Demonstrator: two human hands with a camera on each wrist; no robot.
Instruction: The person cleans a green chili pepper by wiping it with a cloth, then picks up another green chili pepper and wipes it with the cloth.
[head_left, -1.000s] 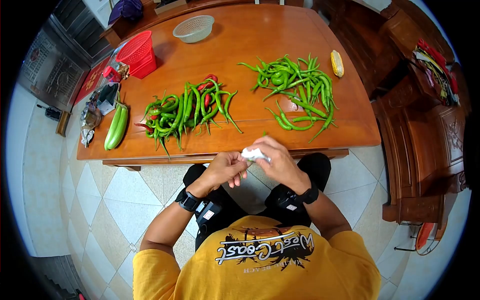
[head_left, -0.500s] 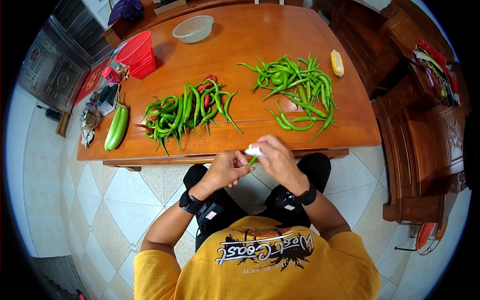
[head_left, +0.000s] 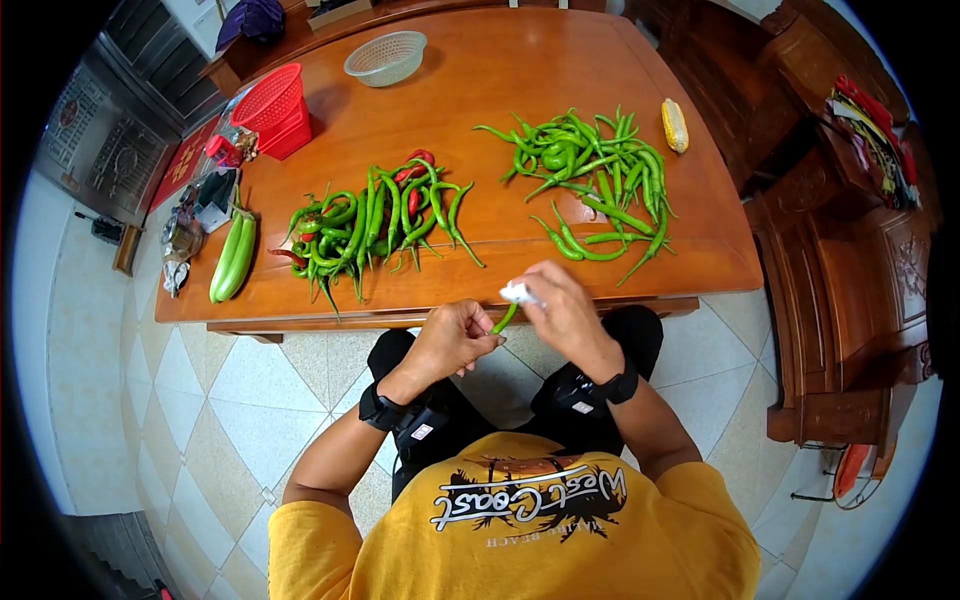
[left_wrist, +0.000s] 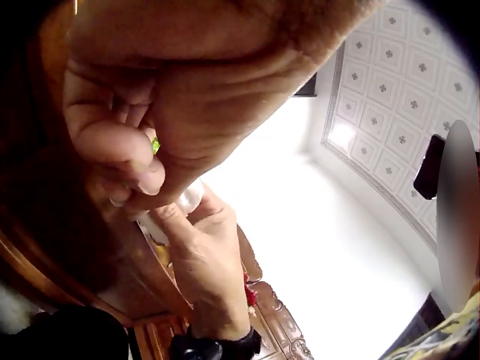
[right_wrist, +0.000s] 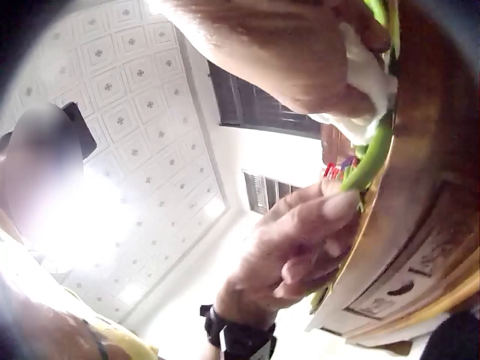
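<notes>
Over the table's front edge, my left hand [head_left: 448,338] pinches one end of a green chili pepper [head_left: 506,318] between thumb and fingers. My right hand [head_left: 572,318] grips a crumpled white tissue [head_left: 520,294] at the pepper's other end. In the right wrist view the tissue [right_wrist: 367,112] is wrapped against the pepper [right_wrist: 370,157], whose bare middle shows between the two hands. Only a speck of green pepper [left_wrist: 155,145] peeks out between the left fingers in the left wrist view. A pile of green and red chilies [head_left: 370,220] lies beyond the left hand.
Another heap of green chilies [head_left: 600,165] lies at the table's right, near a corn cob [head_left: 675,126]. On the left are a long green eggplant [head_left: 234,256] and red baskets [head_left: 272,105]. A pale colander [head_left: 386,60] stands farther back on the wooden table [head_left: 480,120].
My right hand and the tissue have shifted up and right, away from the left hand, and more of the green pepper now shows between them. The left hand stays nearly in place.
</notes>
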